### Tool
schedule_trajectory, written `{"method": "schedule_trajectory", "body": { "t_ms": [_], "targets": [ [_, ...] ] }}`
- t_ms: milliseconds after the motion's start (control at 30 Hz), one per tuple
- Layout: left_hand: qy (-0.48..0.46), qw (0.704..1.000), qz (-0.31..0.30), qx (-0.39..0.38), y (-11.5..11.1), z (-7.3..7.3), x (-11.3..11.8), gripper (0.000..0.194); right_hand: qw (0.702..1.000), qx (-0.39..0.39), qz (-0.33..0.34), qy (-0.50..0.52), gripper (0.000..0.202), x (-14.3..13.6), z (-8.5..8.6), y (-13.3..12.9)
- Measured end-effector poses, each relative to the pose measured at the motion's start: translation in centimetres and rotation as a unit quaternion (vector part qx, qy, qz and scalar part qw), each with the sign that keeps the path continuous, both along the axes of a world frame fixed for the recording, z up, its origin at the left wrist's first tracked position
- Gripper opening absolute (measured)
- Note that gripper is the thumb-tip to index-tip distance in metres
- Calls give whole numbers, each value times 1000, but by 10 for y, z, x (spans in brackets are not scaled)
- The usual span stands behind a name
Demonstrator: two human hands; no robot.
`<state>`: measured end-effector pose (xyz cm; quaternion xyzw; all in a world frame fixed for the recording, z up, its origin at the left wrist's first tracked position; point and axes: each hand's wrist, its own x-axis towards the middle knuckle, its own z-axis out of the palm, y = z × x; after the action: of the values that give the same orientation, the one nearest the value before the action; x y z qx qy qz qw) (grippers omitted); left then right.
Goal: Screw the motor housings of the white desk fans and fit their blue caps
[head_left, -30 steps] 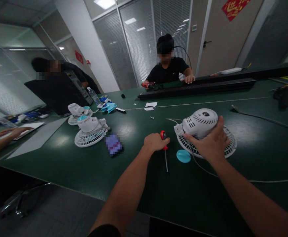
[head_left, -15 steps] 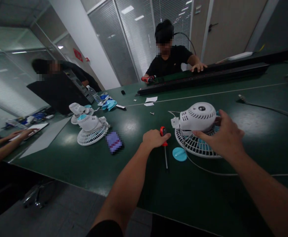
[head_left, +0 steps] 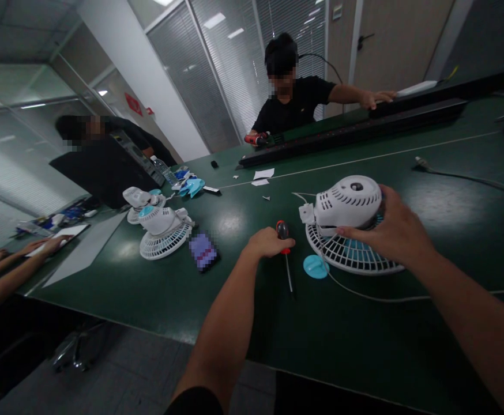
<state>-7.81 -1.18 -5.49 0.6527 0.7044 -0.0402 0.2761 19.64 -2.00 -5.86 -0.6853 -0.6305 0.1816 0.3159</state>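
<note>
My left hand is closed round the red and black handle of a screwdriver, whose shaft points toward the table's near edge. My right hand grips the white motor housing of a fan, thumb on the near side and fingers at its right end. The fan lies grille down, with blue blades showing through the white grille. A round light-blue cap is on the table between the screwdriver and the fan. A white cord runs from the fan toward the right.
Two more white fans and a pixelated phone-like object lie to the left. Paper scraps are farther back. Across the green table, a person holds a red tool beside long black bars.
The fan's motor housing has tilted slightly, with my right hand still on it. Across the table, the person's hand has moved right along the black bar. The view has shifted a little.
</note>
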Motion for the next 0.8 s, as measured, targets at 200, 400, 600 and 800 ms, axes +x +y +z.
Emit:
{"method": "schedule_trajectory", "body": {
  "t_ms": [200, 400, 600, 800],
  "targets": [
    [-67, 997, 19, -33, 1, -1, -5, 44, 999, 6, 35, -22, 139, -6, 1, -13],
    [-187, 979, 80, -19, 1, -8, -14, 35, 997, 15, 55, -54, 147, -10, 2, -25],
    [-405, 894, 173, 83, 2, -1, -17, 44, 997, -17, 69, 15, 153, -1, 7, -23],
    [-599, 724, 104, 326, -20, 27, 10, 56, 941, 279, 33, 188, 56, 8, 18, -40]
  ]
}}
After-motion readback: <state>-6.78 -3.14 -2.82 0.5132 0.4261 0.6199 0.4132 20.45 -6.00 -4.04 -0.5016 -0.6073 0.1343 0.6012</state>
